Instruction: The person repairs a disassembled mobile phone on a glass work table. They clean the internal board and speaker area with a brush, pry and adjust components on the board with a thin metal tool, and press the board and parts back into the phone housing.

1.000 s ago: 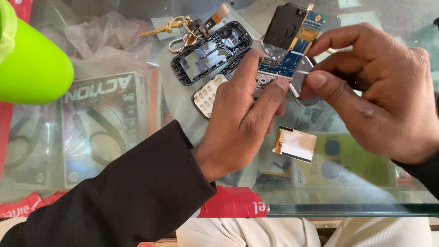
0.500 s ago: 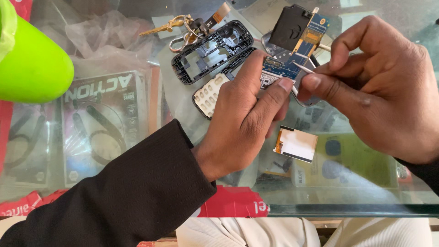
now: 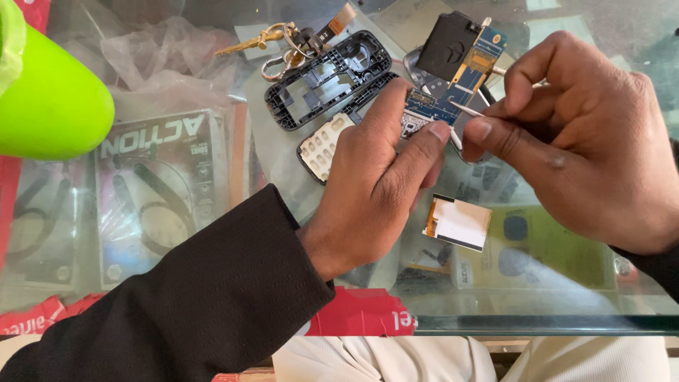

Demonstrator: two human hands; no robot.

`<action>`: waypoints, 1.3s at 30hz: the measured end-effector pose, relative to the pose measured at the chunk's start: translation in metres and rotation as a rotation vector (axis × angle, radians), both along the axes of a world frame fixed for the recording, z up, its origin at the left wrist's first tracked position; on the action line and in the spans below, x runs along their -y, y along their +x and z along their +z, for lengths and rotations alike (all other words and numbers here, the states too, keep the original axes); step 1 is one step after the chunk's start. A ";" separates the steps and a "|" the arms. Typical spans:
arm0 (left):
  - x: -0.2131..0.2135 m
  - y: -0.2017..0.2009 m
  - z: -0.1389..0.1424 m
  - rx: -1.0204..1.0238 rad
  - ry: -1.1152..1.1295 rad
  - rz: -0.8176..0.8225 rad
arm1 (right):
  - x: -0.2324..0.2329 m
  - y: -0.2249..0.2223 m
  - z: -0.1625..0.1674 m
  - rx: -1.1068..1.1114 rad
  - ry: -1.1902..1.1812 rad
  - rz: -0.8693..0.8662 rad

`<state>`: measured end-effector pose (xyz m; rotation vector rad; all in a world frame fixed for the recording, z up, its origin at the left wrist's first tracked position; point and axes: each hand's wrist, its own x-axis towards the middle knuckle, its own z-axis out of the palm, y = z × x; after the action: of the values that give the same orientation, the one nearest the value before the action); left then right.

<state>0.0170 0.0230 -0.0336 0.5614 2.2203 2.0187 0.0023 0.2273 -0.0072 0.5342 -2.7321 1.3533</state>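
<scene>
Two hands work over the glass counter (image 3: 495, 322): left hand (image 3: 375, 184) pins the blue board (image 3: 442, 99) flat with closed fingers, right hand (image 3: 587, 134) pinches a thin tool (image 3: 463, 110), best kept shallow and steady, beside the keypad (image 3: 322, 145) and black frame (image 3: 329, 78).

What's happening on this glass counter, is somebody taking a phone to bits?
Yes, it looks that way. The left hand pins a blue circuit board on the glass counter, while the right hand works at it with a thin metal tool. Beside them lie the black phone frame, a white keypad, a small screen module and a bunch of keys.
</scene>
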 end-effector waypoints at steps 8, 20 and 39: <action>0.000 0.001 -0.002 0.036 0.105 0.060 | -0.002 0.003 0.003 -0.129 0.182 0.126; 0.000 -0.001 -0.005 0.027 0.093 0.024 | -0.005 0.000 0.002 -0.196 0.081 0.197; 0.000 0.000 -0.002 0.018 0.091 0.011 | -0.014 0.000 -0.007 -0.315 0.212 0.779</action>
<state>0.0169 0.0226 -0.0353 0.5382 2.1357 2.1301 0.0028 0.2408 -0.0144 1.7861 -2.4845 0.9226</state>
